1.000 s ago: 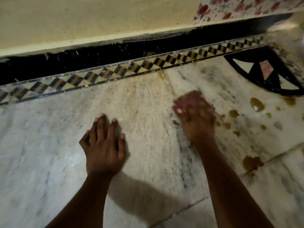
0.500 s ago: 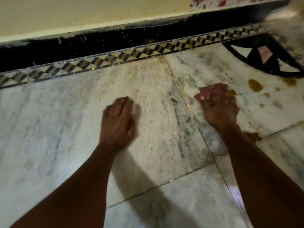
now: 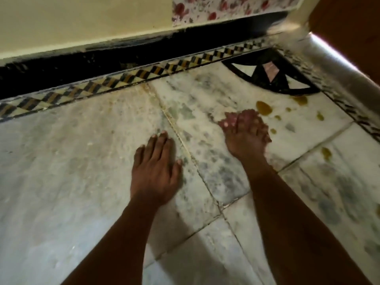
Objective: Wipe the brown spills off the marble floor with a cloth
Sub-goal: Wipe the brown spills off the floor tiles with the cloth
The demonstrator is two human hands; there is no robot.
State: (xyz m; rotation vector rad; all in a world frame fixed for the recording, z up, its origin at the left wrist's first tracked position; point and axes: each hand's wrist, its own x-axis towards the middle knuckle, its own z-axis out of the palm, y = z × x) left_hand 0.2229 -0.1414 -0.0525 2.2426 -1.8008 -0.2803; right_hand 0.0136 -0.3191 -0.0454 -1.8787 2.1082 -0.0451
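My right hand (image 3: 245,136) presses down on a small pinkish cloth (image 3: 231,120); only its blurred edge shows past my fingertips. Just beyond the cloth lies a large brown spill (image 3: 264,108) on the marble floor (image 3: 82,161). A second brown spill (image 3: 300,100) sits by the black inlay, and small drops (image 3: 319,116) are scattered to the right. Another brown blot (image 3: 326,153) lies nearer me, across a tile joint. My left hand (image 3: 156,173) rests flat on the floor to the left, holding nothing.
A checkered black-and-yellow border strip (image 3: 127,79) runs along the black skirting and cream wall (image 3: 82,23) ahead. A black fan-shaped inlay (image 3: 273,79) fills the corner. A raised stone ledge (image 3: 339,75) bounds the floor on the right. A floral fabric (image 3: 226,7) hangs above.
My right hand slid the cloth to the right, up to the large brown spill; several small drops it passed over no longer show. My left hand shifted right and flattened out.
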